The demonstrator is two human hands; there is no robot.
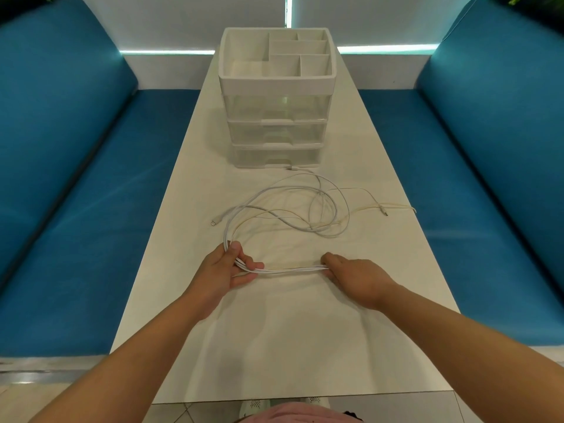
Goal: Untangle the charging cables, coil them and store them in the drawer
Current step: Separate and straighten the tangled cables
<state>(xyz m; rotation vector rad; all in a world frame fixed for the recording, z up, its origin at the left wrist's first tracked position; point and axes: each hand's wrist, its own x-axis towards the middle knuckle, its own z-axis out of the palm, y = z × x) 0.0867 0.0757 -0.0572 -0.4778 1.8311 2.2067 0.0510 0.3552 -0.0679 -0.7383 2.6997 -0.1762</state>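
Observation:
Several white and cream charging cables (293, 215) lie tangled in loose loops on the white table (274, 346), in front of the drawer unit (276, 129). A bundle of their strands (293, 270) runs straight between my two hands. My left hand (227, 270) pinches the bundle at its left bend between thumb and fingers. My right hand (354, 276) grips the bundle's right end with curled fingers. One plug (212, 222) lies left of the loops, another (385, 213) to the right. All three clear drawers look closed.
The drawer unit has an open white compartment tray (276, 53) on top. Blue bench seats (91, 209) flank the narrow table on both sides. One cable end (290, 168) lies against the bottom drawer's front.

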